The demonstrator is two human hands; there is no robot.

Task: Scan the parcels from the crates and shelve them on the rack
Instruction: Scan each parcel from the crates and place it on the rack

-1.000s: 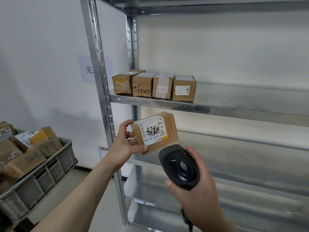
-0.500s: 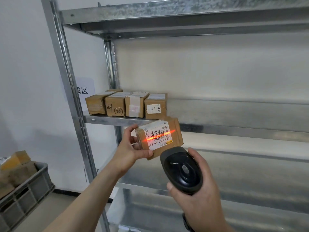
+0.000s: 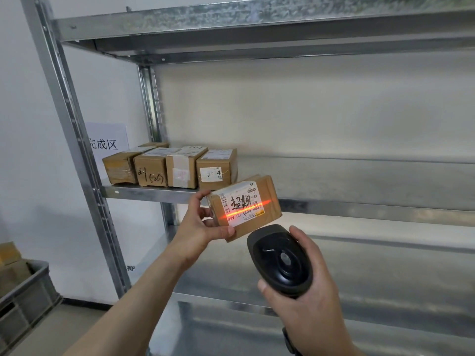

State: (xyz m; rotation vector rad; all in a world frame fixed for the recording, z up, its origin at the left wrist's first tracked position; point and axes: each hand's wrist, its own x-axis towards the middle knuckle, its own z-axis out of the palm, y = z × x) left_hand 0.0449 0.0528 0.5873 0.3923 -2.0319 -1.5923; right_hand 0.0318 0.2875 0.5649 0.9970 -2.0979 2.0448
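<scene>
My left hand [image 3: 199,228] grips a small brown cardboard parcel [image 3: 267,196] by its left end, holding it in the air just in front of the rack's middle shelf [image 3: 359,204]. The parcel's white label faces me, and a red scan line crosses it. Below and to the right, my right hand [image 3: 311,299] holds a black barcode scanner [image 3: 281,260] aimed up at the label. Several taped brown parcels [image 3: 169,167] stand in a row at the left end of that shelf.
The metal rack has a top shelf [image 3: 257,24] overhead and lower shelves [image 3: 334,317] below my hands. A grey crate [image 3: 28,294] holding more parcels sits on the floor at the far left. A white paper sign [image 3: 106,142] hangs on the wall behind the rack.
The view has swung right and up, so the crate has slid toward the left edge. The red scan line has come on across the held parcel's label. Both hands keep their grips.
</scene>
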